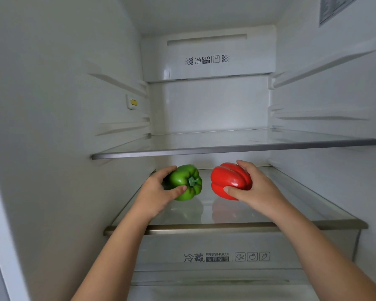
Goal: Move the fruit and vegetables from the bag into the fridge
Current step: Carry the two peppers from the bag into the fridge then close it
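White plastic lines the open fridge [52,105], whose side walls carry moulded ribs. Two glass shelves span its width. The upper glass shelf [226,148] has a grey front trim; the lower glass shelf [226,227] has a metal-coloured trim and sits directly over a clear drawer [172,246] printed "FRESHBOX" with small produce icons. High on the back wall is a white panel [208,68] marked "DEO".

Both bare forearms reach in over the lower shelf. The left hand [159,192] grips a green bell pepper [182,179], thumb across its near side and fingers curled round its far left, with the stem turned towards the camera and to the right. The right hand [256,190] grips a red bell pepper [230,179] the same way, thumb in front and fingers over the top.

The two peppers are side by side near the shelf's middle, close but apart, their reflections showing in the glass below. Whether they rest on the glass cannot be told.

A small yellow switch [133,102] sits on the left wall.
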